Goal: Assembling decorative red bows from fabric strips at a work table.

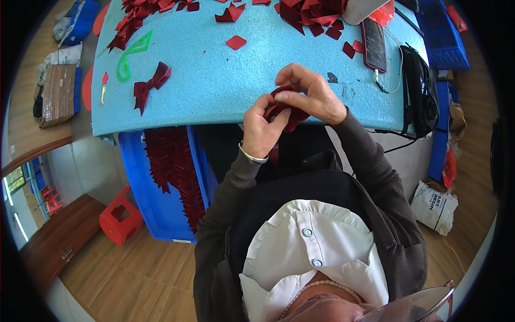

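Observation:
Over the near edge of the blue-topped table (pixel 204 96), both hands hold a dark red ribbon piece (pixel 294 121) between them. My left hand (pixel 260 127) pinches its left side with thumb and fingers. From the right, my right hand (pixel 317 99) grips its upper part, thumb pressed against the curled forefinger. The piece looks folded or looped, though my fingers cover much of it. To the left on the table lies a dark red ribbon bow (pixel 152 87). Farther off are a small red fabric diamond (pixel 236 42) and a heap of red ribbon pieces (pixel 311 13).
A phone (pixel 374 45) on a cable and a black mesh bag (pixel 419 88) lie at the table's right. A green plastic strap (pixel 134 52) is at the left. Below stands a blue crate (pixel 155 214) with strung red ribbon, beside a red stool (pixel 121 217).

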Tool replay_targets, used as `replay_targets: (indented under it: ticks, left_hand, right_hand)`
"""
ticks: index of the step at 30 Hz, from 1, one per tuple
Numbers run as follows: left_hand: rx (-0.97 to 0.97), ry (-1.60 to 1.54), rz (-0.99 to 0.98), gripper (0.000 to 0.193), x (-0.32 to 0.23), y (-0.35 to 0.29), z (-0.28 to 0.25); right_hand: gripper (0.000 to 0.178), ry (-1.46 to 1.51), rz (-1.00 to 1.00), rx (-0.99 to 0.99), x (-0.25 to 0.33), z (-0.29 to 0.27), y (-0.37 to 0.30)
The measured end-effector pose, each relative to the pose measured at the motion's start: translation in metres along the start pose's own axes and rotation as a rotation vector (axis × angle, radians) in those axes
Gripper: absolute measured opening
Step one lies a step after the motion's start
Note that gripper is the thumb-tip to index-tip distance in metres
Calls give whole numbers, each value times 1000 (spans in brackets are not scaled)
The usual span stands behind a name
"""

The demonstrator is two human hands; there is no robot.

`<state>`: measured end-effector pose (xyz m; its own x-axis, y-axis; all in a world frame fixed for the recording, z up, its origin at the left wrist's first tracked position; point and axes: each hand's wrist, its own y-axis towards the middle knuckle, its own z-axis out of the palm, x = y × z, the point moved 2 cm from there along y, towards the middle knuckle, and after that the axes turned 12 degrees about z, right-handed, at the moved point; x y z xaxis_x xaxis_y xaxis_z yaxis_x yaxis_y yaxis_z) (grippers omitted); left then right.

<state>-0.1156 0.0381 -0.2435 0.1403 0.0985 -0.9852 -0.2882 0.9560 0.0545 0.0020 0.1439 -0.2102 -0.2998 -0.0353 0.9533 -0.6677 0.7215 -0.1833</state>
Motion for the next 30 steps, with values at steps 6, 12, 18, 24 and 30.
replay_targets:
  ticks: [6, 12, 18, 24, 30]
  left_hand:
    - [33, -5, -24, 12, 2, 0, -1]
    - [18, 71, 88, 11, 4, 3, -2]
    - [-65, -249, -173, 12, -2, 0, -9]
    - [-116, -321, -156, 13, -11, 5, -8]
    - [-102, -119, -98, 11, -7, 7, -5]
  right_hand:
    - [19, -290, -148, 67, 9, -7, 6]
    - [26, -118, 57, -16, -8, 2, 14]
    - [29, 316, 354, 87, -15, -4, 22]
    - [26, 135, 159, 157, -7, -3, 16]
    - [23, 9, 95, 148, -6, -2, 12]
